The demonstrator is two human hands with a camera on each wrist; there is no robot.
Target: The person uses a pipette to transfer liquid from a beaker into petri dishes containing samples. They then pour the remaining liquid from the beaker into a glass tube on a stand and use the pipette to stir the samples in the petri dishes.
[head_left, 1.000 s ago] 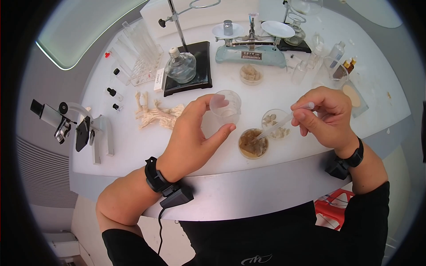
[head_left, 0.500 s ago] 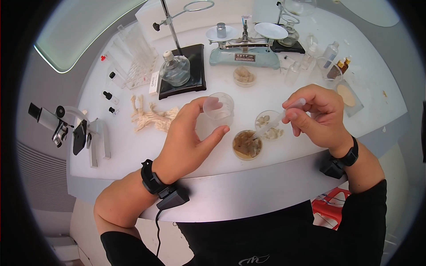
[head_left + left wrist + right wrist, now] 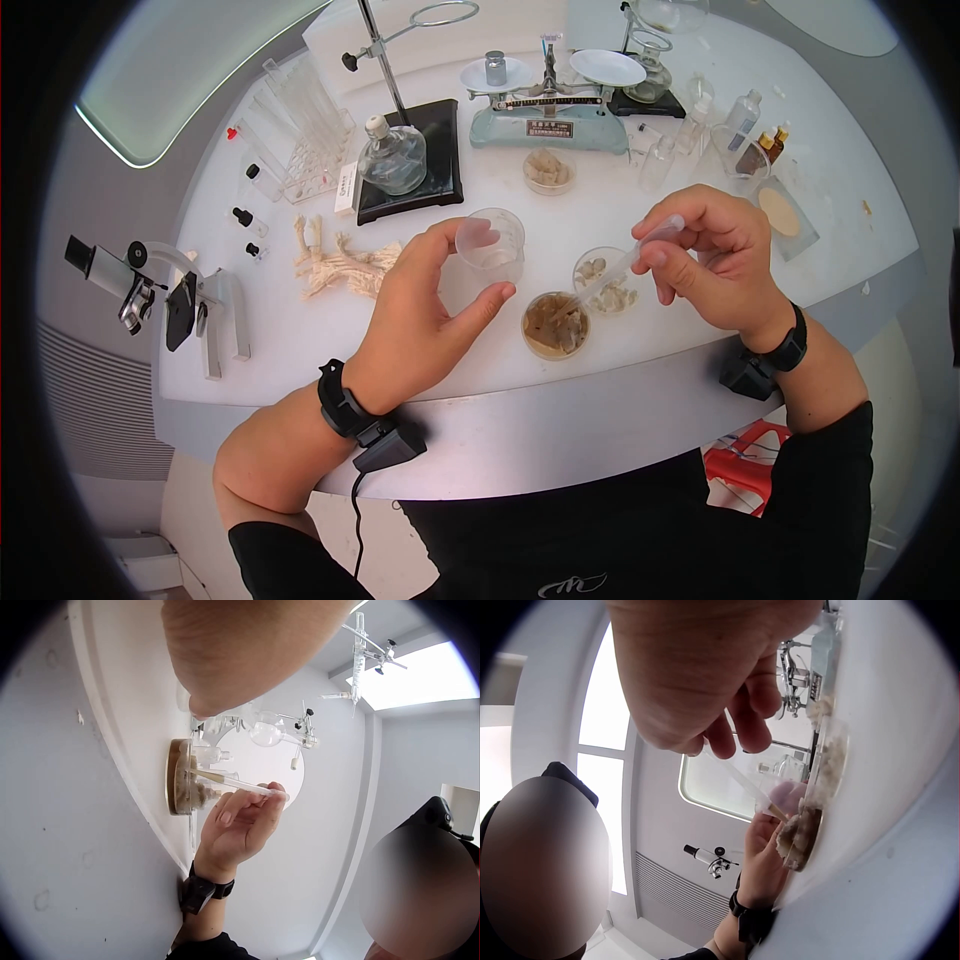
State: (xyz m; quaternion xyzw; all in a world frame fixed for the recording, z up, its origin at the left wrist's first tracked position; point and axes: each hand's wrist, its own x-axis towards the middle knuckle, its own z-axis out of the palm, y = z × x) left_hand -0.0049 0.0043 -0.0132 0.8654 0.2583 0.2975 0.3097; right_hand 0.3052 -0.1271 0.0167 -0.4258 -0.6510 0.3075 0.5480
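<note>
My left hand holds a clear plastic cup between thumb and fingers, left of a round dish of brown liquid with soft, pale brown lumps. My right hand pinches a translucent plastic dropper by its bulb end. The dropper slants down to the left, its tip in among the lumps. In the left wrist view, brownish colour fills the lower part of the dropper. Just behind the brown dish, partly under the dropper, lies a second dish with pale pieces.
Frayed cotton rope lies left of my left hand. Farther back are a glass spirit lamp on a black stand base, a balance and a dish of pale lumps. Bottles stand at right, a microscope at left.
The head view has shifted slightly, so the whole table appears a little farther left. Both hands keep their hold on the cup and the dropper, and the dropper's tip stays in the brown dish.
</note>
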